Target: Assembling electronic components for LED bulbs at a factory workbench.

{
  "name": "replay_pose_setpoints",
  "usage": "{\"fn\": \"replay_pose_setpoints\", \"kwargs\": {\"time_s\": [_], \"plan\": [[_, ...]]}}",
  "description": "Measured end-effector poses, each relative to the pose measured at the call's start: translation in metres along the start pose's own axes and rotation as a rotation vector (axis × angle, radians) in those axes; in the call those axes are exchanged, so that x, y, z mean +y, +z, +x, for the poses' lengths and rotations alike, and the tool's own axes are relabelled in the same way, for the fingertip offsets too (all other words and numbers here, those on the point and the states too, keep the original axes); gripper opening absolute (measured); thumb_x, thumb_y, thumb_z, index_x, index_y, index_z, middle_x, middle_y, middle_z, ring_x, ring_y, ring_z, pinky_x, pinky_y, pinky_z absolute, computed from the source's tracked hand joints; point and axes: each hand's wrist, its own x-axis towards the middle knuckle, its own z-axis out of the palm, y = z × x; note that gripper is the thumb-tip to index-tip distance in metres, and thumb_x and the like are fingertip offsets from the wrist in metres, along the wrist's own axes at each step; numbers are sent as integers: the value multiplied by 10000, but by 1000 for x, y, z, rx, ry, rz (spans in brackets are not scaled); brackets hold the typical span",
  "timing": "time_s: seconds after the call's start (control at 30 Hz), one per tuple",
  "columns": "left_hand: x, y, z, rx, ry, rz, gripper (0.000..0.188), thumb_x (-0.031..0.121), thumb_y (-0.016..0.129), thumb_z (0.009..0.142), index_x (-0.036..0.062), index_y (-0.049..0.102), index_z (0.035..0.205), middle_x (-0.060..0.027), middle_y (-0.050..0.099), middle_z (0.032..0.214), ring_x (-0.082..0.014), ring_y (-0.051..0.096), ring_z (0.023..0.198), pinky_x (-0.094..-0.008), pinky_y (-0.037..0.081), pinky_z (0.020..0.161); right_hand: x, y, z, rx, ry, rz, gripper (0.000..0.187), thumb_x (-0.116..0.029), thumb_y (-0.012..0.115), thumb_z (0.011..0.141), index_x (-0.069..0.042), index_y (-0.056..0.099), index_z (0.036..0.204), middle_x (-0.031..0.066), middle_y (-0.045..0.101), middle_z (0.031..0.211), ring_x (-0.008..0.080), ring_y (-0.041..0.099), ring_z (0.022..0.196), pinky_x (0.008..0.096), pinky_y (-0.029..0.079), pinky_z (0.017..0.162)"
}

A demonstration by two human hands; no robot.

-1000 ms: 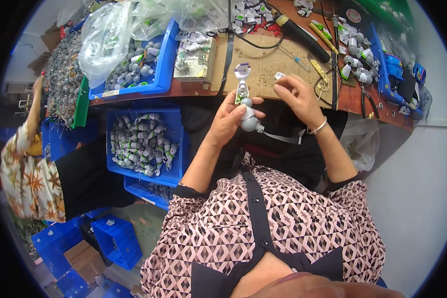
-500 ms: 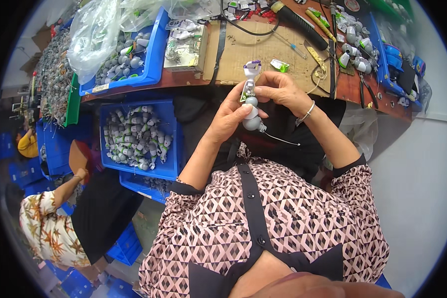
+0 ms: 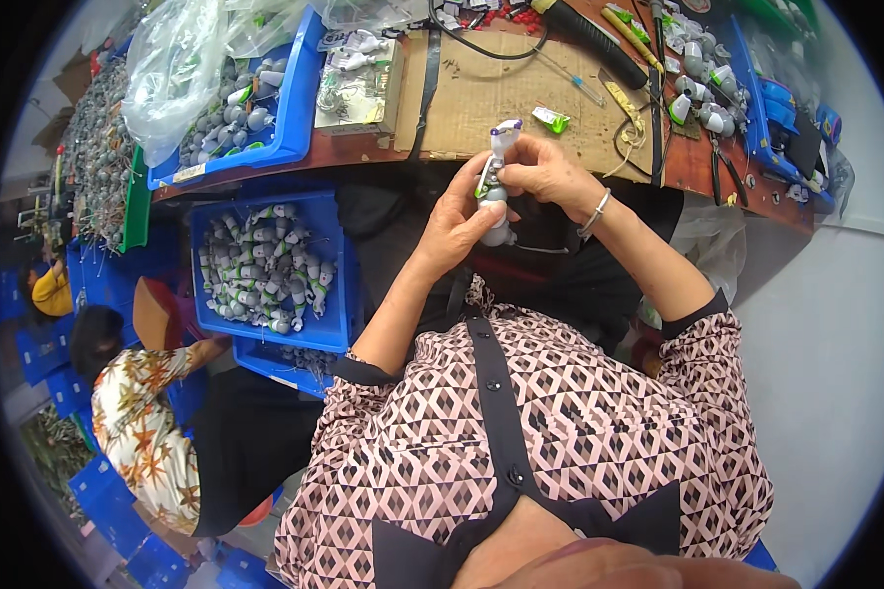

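At the near edge of the worktable [image 3: 357, 152], both hands grasp one jointed part. The left hand [image 3: 452, 221] encloses its lower length, thumb across the front; the right hand [image 3: 555, 181] pinches its upper length. The jointed part [image 3: 498, 194] lies between them, white head projecting above the fingers. Body: rounded grey and white sections, green side piece, purple trim at the head, thin pale cord [image 3: 542, 249] at the lower end.

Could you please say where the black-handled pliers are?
In the head view, the pliers lie at the right, near the bench's edge, between the right hand and the blue tray.
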Motion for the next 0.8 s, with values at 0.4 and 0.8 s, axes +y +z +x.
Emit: {"fn": "replay_pose_setpoints", "kwargs": {"time_s": [0.4, 0.8], "plan": [[-10, -10, 2, 9, -26, -141, 586, 139, 550, 889, 56, 270, 1397, -154, 578, 1063, -203, 637, 793, -313, 530, 714, 9, -8, 15, -143, -1, -30, 196, -245, 614, 863, -61, 561, 900, -16, 559, 689, 19, 471, 571, 158, 310, 448], [-13, -17, -1, 85, -8, -82, 565, 133, 532, 909, 52, 240, 1386, -179, 585, 1077, -199, 639, 819, -301, 524, 704, -4, -61, 29, 326, -517, -1439, 260, -206, 669, 758, -39, 565, 929, 130, 575, 884, 316, 567, 886, 398, 465, 748]]}}
